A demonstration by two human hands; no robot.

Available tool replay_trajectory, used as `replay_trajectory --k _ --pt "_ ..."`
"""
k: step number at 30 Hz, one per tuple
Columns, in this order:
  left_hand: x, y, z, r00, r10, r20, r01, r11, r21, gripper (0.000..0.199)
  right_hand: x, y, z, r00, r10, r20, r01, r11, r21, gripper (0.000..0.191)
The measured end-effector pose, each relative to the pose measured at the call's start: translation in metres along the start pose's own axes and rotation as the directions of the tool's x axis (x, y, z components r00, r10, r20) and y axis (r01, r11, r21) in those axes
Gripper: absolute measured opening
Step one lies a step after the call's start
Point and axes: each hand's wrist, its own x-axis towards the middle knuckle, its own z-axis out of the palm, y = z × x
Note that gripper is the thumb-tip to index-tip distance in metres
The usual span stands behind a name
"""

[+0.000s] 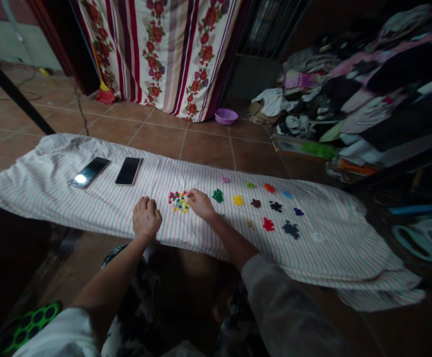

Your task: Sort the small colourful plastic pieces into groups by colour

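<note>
A mixed pile of tiny coloured pieces (179, 202), in red, yellow, green and white, lies on the striped cloth (156, 178). At its right edge my right hand (200, 203) is closed in a pinch; anything between the fingertips is too small to make out. My left hand (146, 217) rests on the cloth left of the pile, fingers curled in. Right of my right hand are small single-colour heaps, among them a green heap (218, 196), a yellow heap (238, 200), a brown heap (255, 203), a red heap (268, 224) and a dark grey heap (291, 229).
Two phones, a left phone (90, 172) and a right phone (129, 171), lie on the cloth at the left. Beyond are a floral curtain (164, 54), a purple basin (226, 116) and a broom (105, 93). Piled clothes (323, 94) fill the far right.
</note>
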Motion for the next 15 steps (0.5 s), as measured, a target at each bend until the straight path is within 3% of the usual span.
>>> replay_trajectory --k 9,15 --pt "0.000 0.002 -0.003 1.000 -0.010 0.001 0.010 1.000 -0.005 0.034 -0.015 0.011 -0.025 0.994 -0.015 -0.106 0.022 0.998 0.067 0.027" --pt "-0.001 0.001 -0.001 1.000 0.003 -0.016 -0.003 1.000 0.018 0.033 -0.021 0.040 -0.054 0.975 0.047 -0.216 -0.025 0.995 0.101 0.029"
